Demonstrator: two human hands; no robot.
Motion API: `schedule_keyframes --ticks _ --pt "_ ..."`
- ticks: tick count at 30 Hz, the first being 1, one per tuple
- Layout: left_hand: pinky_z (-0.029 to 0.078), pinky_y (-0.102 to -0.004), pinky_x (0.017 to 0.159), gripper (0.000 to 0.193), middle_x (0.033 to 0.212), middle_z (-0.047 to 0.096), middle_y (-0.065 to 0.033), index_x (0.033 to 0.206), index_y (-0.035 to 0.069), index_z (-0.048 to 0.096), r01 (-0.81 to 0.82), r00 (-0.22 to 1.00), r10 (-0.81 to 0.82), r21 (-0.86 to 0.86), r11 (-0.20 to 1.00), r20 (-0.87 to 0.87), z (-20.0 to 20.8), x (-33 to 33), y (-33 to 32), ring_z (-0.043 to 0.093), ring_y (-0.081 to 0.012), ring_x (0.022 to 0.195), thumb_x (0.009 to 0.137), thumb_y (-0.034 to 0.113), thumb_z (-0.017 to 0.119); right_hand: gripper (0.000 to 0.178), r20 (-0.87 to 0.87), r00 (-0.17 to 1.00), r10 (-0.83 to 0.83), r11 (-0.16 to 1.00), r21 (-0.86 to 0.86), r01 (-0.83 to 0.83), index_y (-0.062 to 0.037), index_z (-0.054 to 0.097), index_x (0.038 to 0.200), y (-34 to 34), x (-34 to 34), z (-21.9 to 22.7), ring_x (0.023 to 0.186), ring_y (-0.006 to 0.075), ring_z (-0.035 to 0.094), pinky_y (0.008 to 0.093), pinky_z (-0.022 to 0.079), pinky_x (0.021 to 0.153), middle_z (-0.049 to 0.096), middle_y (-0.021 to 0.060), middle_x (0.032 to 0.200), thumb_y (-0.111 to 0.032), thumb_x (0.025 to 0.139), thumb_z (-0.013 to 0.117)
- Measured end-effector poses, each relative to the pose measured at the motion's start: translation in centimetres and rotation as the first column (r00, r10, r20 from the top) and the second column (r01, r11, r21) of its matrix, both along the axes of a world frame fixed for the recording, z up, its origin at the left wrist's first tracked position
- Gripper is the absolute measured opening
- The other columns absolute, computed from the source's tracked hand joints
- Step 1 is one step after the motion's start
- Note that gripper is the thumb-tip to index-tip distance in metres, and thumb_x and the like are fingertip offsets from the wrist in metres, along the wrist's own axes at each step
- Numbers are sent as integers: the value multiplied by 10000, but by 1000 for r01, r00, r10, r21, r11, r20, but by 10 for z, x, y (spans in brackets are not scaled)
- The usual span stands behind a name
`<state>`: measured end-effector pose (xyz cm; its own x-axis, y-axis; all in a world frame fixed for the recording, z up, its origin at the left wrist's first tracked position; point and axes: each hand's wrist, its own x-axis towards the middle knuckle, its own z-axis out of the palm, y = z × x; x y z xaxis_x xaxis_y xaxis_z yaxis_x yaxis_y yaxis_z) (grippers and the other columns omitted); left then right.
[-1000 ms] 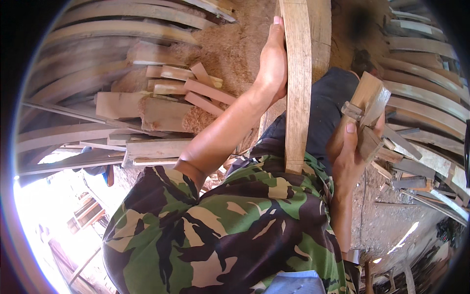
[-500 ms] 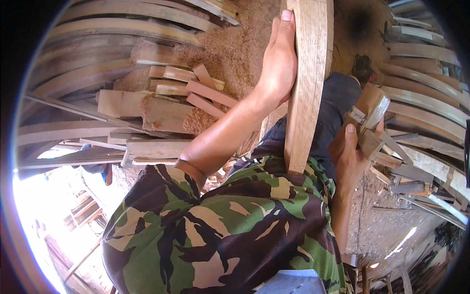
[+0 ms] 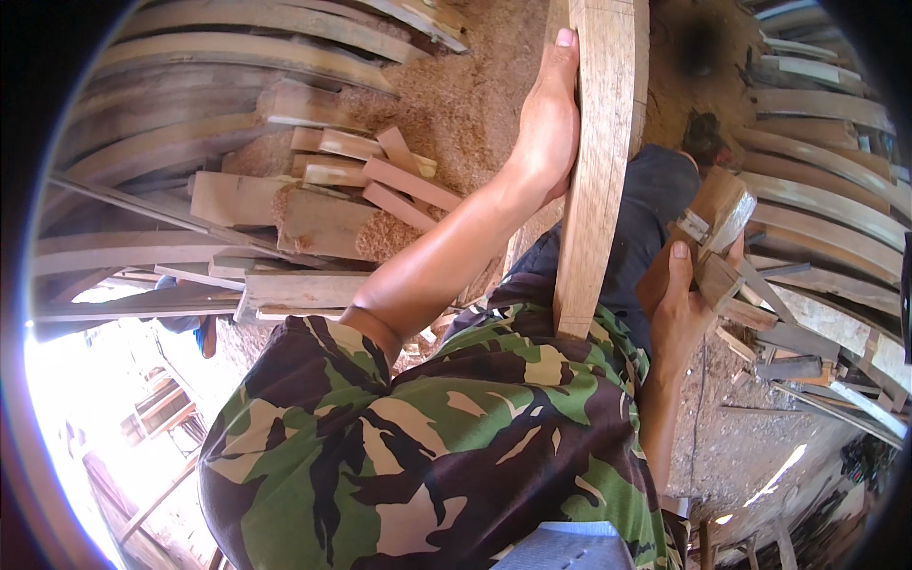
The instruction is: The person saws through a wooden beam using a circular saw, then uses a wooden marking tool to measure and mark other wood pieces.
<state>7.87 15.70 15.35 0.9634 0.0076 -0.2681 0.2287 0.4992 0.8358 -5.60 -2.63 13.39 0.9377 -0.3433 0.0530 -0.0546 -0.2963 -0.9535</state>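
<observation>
A long, slightly curved wooden board [image 3: 598, 161] runs from the top of the view down to my waist, its near end against my camouflage shirt. My left hand [image 3: 551, 123] grips the board's left side, thumb lying along the edge and the other fingers hidden behind it. To the right, my right hand [image 3: 686, 309] is closed round a wooden hand plane [image 3: 719, 204], thumb on top near its wedge. The plane is tilted and held apart from the board, beside my dark-trousered leg [image 3: 655, 195].
Short offcuts [image 3: 408, 180] and pale shavings [image 3: 388, 236] lie on the left. Stacks of curved wooden pieces [image 3: 218, 62] fill the left side, with more curved pieces [image 3: 817, 180] on the right. Scrap wood [image 3: 793, 366] is heaped near my right hand.
My left hand has slid slightly toward me along the board. The right hand and the hand plane stay almost still.
</observation>
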Motion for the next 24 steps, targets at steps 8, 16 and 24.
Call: schedule_keyframes --ticks 8,16,24 --pt "522 -311 632 721 882 668 -64 1071 76 669 16 997 -19 -39 999 -76 -8 4 0 605 -148 758 1122 678 275 756 -17 1000 -21 1000 -24 20 -10 305 1675 2 0 2 1398 296 528 403 395 1189 519 200 1544 -170 1045 692" --pt "547 -327 663 708 867 691 -72 1109 85 684 -14 1000 10 -165 986 -22 -14 6 6 652 -158 752 1116 688 314 746 -14 1000 -6 1000 -3 6 -3 315 1667 0 1 1 1385 299 541 408 404 1182 528 202 1538 -161 1040 687" --pt "514 -318 632 720 809 662 -61 1034 95 686 56 997 -36 -305 951 72 -8 10 0 614 -163 710 1116 694 295 742 38 999 -13 999 -52 15 -33 321 1675 2 2 5 1388 294 540 413 411 1177 526 190 1552 -164 1043 687"
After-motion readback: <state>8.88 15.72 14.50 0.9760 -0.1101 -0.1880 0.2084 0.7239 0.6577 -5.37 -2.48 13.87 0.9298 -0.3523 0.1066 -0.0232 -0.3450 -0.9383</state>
